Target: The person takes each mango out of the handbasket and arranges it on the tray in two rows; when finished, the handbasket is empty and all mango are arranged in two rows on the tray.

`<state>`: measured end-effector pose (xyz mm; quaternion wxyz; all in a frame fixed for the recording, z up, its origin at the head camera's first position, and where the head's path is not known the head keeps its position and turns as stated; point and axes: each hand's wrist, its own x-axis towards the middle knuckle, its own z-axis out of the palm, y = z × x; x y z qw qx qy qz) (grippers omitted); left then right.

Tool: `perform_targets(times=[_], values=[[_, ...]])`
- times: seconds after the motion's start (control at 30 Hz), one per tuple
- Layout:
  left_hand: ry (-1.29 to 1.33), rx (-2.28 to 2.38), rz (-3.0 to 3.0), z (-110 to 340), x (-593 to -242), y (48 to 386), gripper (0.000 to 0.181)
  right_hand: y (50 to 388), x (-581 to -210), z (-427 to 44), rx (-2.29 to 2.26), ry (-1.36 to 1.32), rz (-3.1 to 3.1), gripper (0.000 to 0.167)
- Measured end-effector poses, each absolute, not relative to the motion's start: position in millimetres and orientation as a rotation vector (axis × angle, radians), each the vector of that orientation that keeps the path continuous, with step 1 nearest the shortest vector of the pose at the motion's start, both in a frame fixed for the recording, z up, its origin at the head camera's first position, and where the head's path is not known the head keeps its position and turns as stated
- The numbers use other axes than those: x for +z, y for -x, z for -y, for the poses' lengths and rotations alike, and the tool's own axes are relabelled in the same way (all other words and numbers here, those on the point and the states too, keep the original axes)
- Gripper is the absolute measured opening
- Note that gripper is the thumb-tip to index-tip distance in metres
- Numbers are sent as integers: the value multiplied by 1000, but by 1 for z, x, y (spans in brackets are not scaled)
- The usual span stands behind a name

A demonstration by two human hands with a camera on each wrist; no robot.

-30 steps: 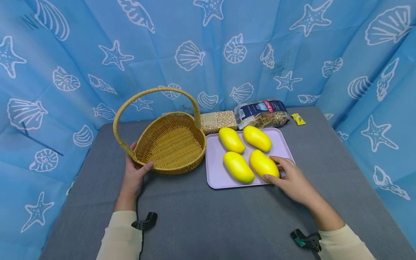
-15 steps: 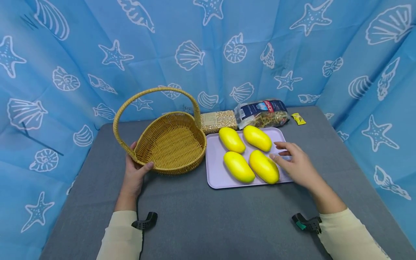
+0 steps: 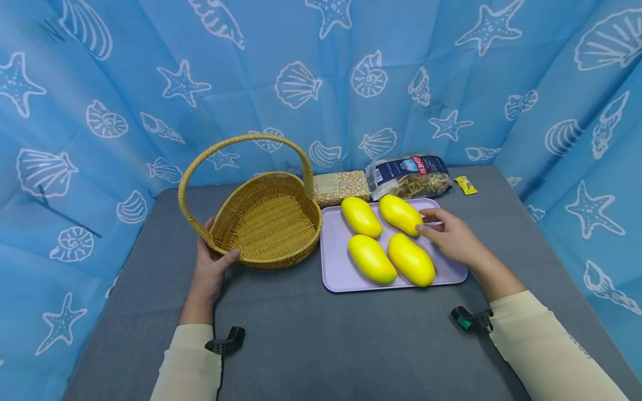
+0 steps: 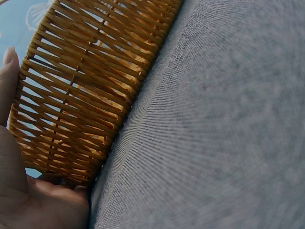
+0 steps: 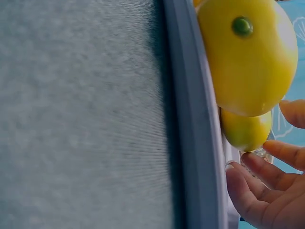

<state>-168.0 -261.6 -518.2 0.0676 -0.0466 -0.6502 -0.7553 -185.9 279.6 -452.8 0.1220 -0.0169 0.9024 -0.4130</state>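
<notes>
My left hand (image 3: 208,273) grips the near-left rim of a woven wicker basket (image 3: 271,228) by the foot of its hoop handle; the thumb lies over the rim and the other fingers are behind the wall. In the left wrist view the basket's side (image 4: 90,86) fills the upper left. Several yellow mangoes lie on a lilac tray (image 3: 333,273). Fingers loosely bent, my right hand (image 3: 453,236) is at the right end of the back-right mango (image 3: 400,215); whether it touches is hard to tell. In the right wrist view, the front-right mango (image 5: 248,62) hides part of another mango (image 5: 245,131).
Behind the tray lie a clear pack of grains or beans (image 3: 343,186) and a bag of pasta (image 3: 411,175). A small yellow packet (image 3: 466,185) sits at the back right. Patterned blue curtains (image 3: 321,83) surround the grey table (image 3: 311,340) at the back and sides.
My right hand has let go of the front-right mango, drawn back to the right, then moved up to the back-right one. The left hand stays on the basket. The head view has shifted slightly.
</notes>
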Motion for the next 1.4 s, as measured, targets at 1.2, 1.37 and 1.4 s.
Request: perform_targets(times=[1.2, 1.37, 1.4], values=[[131, -2262, 1975, 264, -527, 175, 94, 184, -453, -282, -1205, 74, -2659, 65], [93, -2223, 1979, 264, -524, 174, 94, 183, -450, -284, -1191, 74, -2677, 65], [72, -2202, 1983, 264, -522, 173, 92, 183, -448, -284, -1186, 72, -2679, 66]])
